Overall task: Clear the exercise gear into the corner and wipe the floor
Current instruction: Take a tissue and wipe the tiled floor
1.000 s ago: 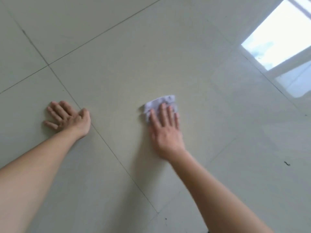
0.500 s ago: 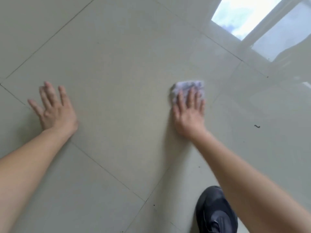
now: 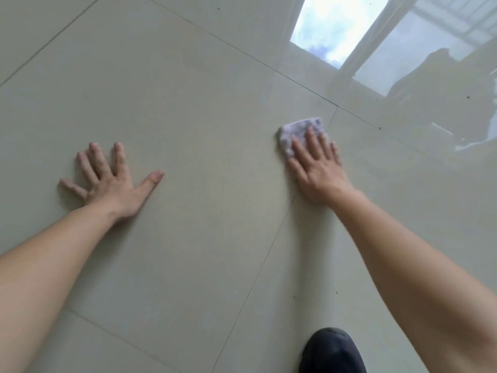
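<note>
A small crumpled pale-lilac cloth lies on the glossy beige tiled floor, right of centre. My right hand presses flat on top of it, fingers together over the cloth's near half; the far edge sticks out beyond my fingertips, beside a tile joint. At the left, my left hand rests flat on the bare tile with its fingers spread and nothing under it. No exercise gear is in view.
The toe of a dark shoe shows at the bottom edge, right of centre. A bright window reflection shines on the tiles at the top right. A few small dark specks dot the floor on the right.
The view has swung, so both hands sit further right in the frame. My right hand slid the cloth to a tile joint. My left hand spread flat, thumb out. The shoe came into view.
</note>
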A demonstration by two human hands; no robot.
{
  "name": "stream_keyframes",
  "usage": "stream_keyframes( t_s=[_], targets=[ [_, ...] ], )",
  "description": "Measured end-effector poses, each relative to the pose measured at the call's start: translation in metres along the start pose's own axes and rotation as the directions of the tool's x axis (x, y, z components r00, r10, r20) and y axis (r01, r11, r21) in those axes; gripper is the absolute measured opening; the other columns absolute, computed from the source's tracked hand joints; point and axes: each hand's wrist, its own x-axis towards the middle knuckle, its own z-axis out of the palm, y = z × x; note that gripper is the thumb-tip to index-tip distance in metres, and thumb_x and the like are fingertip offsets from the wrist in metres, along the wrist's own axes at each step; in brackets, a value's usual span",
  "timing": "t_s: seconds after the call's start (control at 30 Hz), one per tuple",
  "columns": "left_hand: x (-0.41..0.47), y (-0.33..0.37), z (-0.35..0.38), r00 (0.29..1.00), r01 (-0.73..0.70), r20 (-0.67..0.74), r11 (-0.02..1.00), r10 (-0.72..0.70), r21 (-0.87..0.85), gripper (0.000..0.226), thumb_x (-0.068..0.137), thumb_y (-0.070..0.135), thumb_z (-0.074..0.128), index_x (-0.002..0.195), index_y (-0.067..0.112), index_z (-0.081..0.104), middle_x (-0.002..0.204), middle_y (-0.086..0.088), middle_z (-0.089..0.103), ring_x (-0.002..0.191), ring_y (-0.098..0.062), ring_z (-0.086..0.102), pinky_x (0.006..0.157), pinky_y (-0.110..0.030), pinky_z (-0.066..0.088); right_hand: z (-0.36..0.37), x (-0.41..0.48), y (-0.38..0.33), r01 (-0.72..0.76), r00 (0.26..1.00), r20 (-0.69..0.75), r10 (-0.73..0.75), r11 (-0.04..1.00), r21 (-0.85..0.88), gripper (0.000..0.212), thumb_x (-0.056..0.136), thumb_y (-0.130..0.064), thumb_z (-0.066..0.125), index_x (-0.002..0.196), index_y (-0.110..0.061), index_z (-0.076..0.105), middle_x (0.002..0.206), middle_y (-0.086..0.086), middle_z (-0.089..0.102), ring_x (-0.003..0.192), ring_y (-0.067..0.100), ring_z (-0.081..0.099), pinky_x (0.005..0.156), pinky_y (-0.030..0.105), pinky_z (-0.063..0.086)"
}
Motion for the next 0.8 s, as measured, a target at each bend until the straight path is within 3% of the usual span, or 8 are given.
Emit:
stream_keyframes(
  t_s=[0.13, 0.2, 0.33, 0.47, 0.53, 0.6, 0.7, 0.8],
  targets=[
    [-0.001, -0.003, 0.002, 1.0, -0.012, -0.015, 1.0, 0.012, 0.016, 0.111, 0.067, 0.09, 0.02, 0.154, 0.029, -0.014, 0.16, -0.006, -0.027, 0.146, -0.026, -0.027, 0.109, -0.069, -0.009, -0.014, 0.054, -0.007, -0.314, 0.948, -0.029, 0.318, 0.943, 0.108, 0.06, 0.104, -0.053, 0.017, 0.159, -0.034, 0.0, 0.166, 0.011, -0.014, 0.153, 0.029, -0.015, 0.123, 0.045, -0.011],
    [-0.004, -0.002, 0.0, 1.0, -0.015, -0.015, 1.0, 0.015, 0.022, 0.109, 0.07, 0.09, 0.021, 0.154, 0.029, -0.014, 0.16, -0.007, -0.026, 0.146, -0.026, -0.026, 0.109, -0.069, -0.009, -0.009, 0.055, -0.045, -0.307, 0.947, -0.054, 0.317, 0.942, 0.138, 0.061, 0.105, -0.05, 0.018, 0.16, -0.03, 0.002, 0.165, 0.015, -0.014, 0.152, 0.03, -0.016, 0.122, 0.045, -0.013],
    [-0.002, -0.002, -0.002, 1.0, -0.011, 0.009, 1.0, 0.011, 0.024, 0.106, 0.07, 0.089, 0.018, 0.153, 0.03, -0.016, 0.159, -0.006, -0.03, 0.145, -0.026, -0.029, 0.109, -0.069, -0.01, 0.018, 0.007, -0.136, 0.156, 0.985, -0.094, -0.146, 0.981, 0.111, 0.058, 0.105, -0.05, 0.024, 0.159, -0.032, 0.011, 0.166, 0.014, -0.006, 0.153, 0.031, -0.011, 0.122, 0.041, -0.013],
    [-0.002, 0.0, -0.006, 0.997, 0.001, 0.078, 1.0, -0.002, 0.017, 0.097, 0.076, 0.081, 0.015, 0.152, 0.031, -0.018, 0.157, -0.004, -0.033, 0.144, -0.025, -0.032, 0.11, -0.067, -0.011, 0.019, -0.01, -0.119, 0.483, 0.875, 0.021, -0.483, 0.875, 0.027, 0.058, 0.101, -0.058, 0.02, 0.156, -0.039, 0.022, 0.167, 0.005, 0.007, 0.154, 0.023, 0.0, 0.125, 0.04, -0.003],
    [0.0, -0.001, -0.006, 0.997, 0.003, 0.077, 1.0, -0.004, 0.011, 0.091, 0.082, 0.077, 0.017, 0.152, 0.032, -0.019, 0.157, -0.004, -0.035, 0.144, -0.025, -0.032, 0.11, -0.067, -0.011, 0.004, 0.019, -0.072, 0.396, 0.918, 0.017, -0.396, 0.918, 0.009, 0.062, 0.098, -0.062, 0.016, 0.157, -0.04, 0.016, 0.167, 0.004, 0.0, 0.154, 0.019, -0.006, 0.124, 0.038, -0.005],
    [0.002, -0.004, -0.005, 0.998, 0.002, 0.068, 1.0, -0.003, 0.02, 0.088, 0.085, 0.075, 0.019, 0.151, 0.032, -0.02, 0.156, -0.004, -0.036, 0.144, -0.025, -0.033, 0.109, -0.068, -0.01, -0.015, 0.052, -0.02, 0.1, 0.995, -0.014, -0.1, 0.995, 0.009, 0.064, 0.099, -0.062, 0.016, 0.158, -0.037, 0.009, 0.167, 0.006, -0.007, 0.154, 0.021, -0.011, 0.123, 0.04, -0.008],
    [0.002, -0.004, -0.002, 0.999, -0.005, 0.046, 1.0, 0.004, 0.027, 0.087, 0.087, 0.074, 0.019, 0.151, 0.031, -0.022, 0.156, -0.005, -0.036, 0.143, -0.026, -0.033, 0.109, -0.068, -0.01, -0.039, 0.09, 0.019, -0.295, 0.956, 0.006, 0.295, 0.954, 0.052, 0.064, 0.102, -0.059, 0.02, 0.159, -0.033, 0.004, 0.167, 0.011, -0.011, 0.153, 0.028, -0.014, 0.123, 0.044, -0.007],
    [0.002, -0.002, -0.004, 0.998, -0.001, 0.061, 1.0, -0.001, 0.028, 0.087, 0.088, 0.073, 0.02, 0.15, 0.032, -0.024, 0.155, -0.005, -0.037, 0.143, -0.027, -0.033, 0.109, -0.067, -0.011, -0.043, 0.119, -0.034, -0.343, 0.939, 0.007, 0.344, 0.935, 0.092, 0.063, 0.104, -0.053, 0.018, 0.16, -0.028, 0.002, 0.165, 0.016, -0.015, 0.151, 0.034, -0.017, 0.122, 0.046, -0.012]
  ],
)
